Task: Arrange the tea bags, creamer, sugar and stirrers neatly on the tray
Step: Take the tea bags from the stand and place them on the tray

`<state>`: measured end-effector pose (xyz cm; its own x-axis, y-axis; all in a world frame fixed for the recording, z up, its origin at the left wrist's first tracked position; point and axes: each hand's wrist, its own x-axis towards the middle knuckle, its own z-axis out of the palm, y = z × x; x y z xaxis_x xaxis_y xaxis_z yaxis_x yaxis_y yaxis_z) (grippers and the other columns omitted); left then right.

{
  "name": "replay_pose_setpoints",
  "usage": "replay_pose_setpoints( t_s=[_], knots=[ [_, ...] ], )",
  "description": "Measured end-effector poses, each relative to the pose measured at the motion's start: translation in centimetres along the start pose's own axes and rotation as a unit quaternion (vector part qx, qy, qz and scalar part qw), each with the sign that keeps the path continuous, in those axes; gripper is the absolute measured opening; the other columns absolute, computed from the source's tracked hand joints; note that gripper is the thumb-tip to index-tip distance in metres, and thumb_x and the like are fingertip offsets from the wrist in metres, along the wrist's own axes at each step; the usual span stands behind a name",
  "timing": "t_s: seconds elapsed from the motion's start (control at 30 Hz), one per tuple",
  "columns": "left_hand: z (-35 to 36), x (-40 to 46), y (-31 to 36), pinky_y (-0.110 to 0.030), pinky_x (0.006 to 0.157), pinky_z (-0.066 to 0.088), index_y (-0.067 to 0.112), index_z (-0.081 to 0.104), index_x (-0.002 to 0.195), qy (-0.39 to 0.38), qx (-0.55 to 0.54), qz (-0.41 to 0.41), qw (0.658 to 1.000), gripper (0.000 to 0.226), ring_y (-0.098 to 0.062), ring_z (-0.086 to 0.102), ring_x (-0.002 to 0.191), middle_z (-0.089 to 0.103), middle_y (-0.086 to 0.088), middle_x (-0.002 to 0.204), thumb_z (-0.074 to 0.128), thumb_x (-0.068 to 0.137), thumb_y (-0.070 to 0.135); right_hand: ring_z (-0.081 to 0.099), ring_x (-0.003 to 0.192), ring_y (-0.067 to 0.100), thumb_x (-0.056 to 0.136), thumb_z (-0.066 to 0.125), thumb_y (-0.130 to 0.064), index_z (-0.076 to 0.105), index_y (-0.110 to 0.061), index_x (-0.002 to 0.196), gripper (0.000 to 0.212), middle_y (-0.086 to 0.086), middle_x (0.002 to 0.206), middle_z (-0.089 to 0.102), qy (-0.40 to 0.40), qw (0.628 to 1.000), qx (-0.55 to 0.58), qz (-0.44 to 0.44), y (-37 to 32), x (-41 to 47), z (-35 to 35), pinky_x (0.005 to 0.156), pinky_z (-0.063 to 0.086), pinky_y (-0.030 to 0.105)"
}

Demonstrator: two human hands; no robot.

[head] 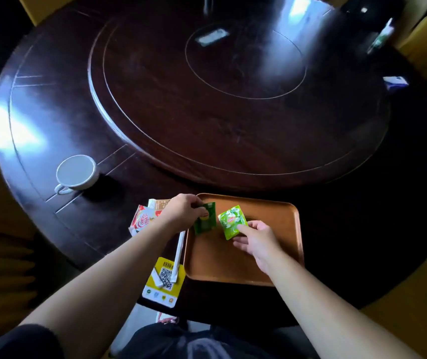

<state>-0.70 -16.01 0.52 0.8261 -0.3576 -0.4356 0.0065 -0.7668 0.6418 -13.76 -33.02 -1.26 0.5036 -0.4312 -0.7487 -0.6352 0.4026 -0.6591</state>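
An orange-brown tray (267,255) lies on the dark round table in front of me. My left hand (181,212) pinches a dark green tea bag (206,224) over the tray's left part. My right hand (256,240) holds a light green tea bag (230,220) by its lower corner, just right of the dark one. Left of the tray lie a red and white creamer packet (142,220) and other sachets (159,203), partly hidden under my left wrist. Paper-wrapped stirrers (178,252) lie along the tray's left edge.
A white cup (76,172) stands on the table to the far left. A yellow card with a QR code (165,279) lies at the table's near edge under the stirrer ends. A large raised turntable (233,99) fills the table's middle. Yellow chairs surround the table.
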Motion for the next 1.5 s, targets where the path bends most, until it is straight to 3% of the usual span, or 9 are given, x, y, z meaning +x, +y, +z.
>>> replay_pose_setpoints(
  t_s=[0.1, 0.17, 0.27, 0.47, 0.6, 0.87, 1.5],
  knots=[
    [0.8, 0.0, 0.2, -0.030, 0.080, 0.050, 0.022, 0.071, 0.109, 0.014, 0.051, 0.014, 0.999, 0.031, -0.024, 0.066, 0.096, 0.072, -0.005, 0.105, 0.074, 0.081, 0.035, 0.071, 0.077, 0.023, 0.089, 0.065, -0.028, 0.064, -0.018, 0.090, 0.010, 0.006, 0.090, 0.073, 0.053, 0.981, -0.180, -0.042, 0.4, -0.1, -0.3, 0.073, 0.063, 0.045],
    [0.9, -0.2, 0.0, -0.032, 0.088, 0.048, 0.020, 0.066, 0.122, 0.029, 0.062, 0.035, 0.997, 0.043, -0.025, 0.063, 0.104, 0.066, -0.005, 0.115, 0.073, 0.082, 0.036, 0.068, 0.075, 0.021, 0.085, 0.066, -0.035, 0.066, -0.021, 0.090, 0.016, -0.003, 0.083, 0.072, 0.077, 0.948, -0.294, -0.092, 0.1, -0.5, -0.6, 0.071, 0.059, 0.040],
    [1.1, -0.8, -0.7, -0.036, 0.095, 0.046, 0.015, 0.063, 0.126, 0.056, 0.087, 0.111, 0.988, 0.049, -0.028, 0.058, 0.109, 0.059, -0.009, 0.120, 0.075, 0.081, 0.032, 0.064, 0.095, 0.018, 0.088, 0.067, -0.036, 0.062, -0.024, 0.110, 0.026, -0.007, 0.103, 0.062, 0.088, 0.893, -0.411, -0.159, -0.3, -1.2, -1.1, 0.071, 0.044, 0.027],
    [2.8, -2.7, -1.2, -0.040, 0.096, 0.047, 0.016, 0.060, 0.128, 0.028, 0.216, 0.231, 0.948, 0.045, -0.027, 0.049, 0.116, 0.055, -0.006, 0.127, 0.066, 0.086, 0.031, 0.044, 0.125, 0.023, 0.087, 0.063, -0.012, 0.054, -0.017, 0.134, 0.048, 0.000, 0.132, 0.052, -0.050, 0.742, -0.566, -0.356, -0.6, -0.7, -1.0, 0.094, 0.049, 0.041],
    [4.5, -2.7, -1.9, -0.039, 0.107, 0.040, 0.017, 0.051, 0.139, -0.016, 0.271, 0.226, 0.935, 0.052, -0.027, 0.043, 0.126, 0.050, -0.005, 0.139, 0.058, 0.089, 0.030, 0.038, 0.136, 0.023, 0.085, 0.061, -0.007, 0.055, -0.016, 0.135, 0.052, 0.001, 0.143, 0.051, -0.083, 0.690, -0.604, -0.391, -0.4, -0.2, -0.3, 0.099, 0.048, 0.047],
    [5.4, -1.6, -1.9, -0.040, 0.104, 0.043, 0.012, 0.053, 0.135, 0.005, 0.242, 0.225, 0.944, 0.049, -0.030, 0.044, 0.121, 0.051, -0.009, 0.136, 0.050, 0.086, 0.011, 0.043, 0.130, 0.026, 0.091, 0.063, -0.021, 0.059, -0.018, 0.131, 0.040, 0.004, 0.140, 0.052, -0.024, 0.677, -0.621, -0.394, -0.7, 1.1, 0.3, 0.099, 0.043, 0.044],
    [5.3, -1.7, -1.3, -0.040, 0.101, 0.046, 0.013, 0.052, 0.136, 0.008, 0.208, 0.210, 0.955, 0.045, -0.028, 0.043, 0.125, 0.048, -0.008, 0.138, 0.055, 0.092, 0.025, 0.047, 0.128, 0.024, 0.089, 0.069, -0.020, 0.065, -0.017, 0.125, 0.036, 0.001, 0.138, 0.058, 0.003, 0.715, -0.584, -0.384, -1.5, 1.8, 0.9, 0.099, 0.047, 0.042]
  ],
)
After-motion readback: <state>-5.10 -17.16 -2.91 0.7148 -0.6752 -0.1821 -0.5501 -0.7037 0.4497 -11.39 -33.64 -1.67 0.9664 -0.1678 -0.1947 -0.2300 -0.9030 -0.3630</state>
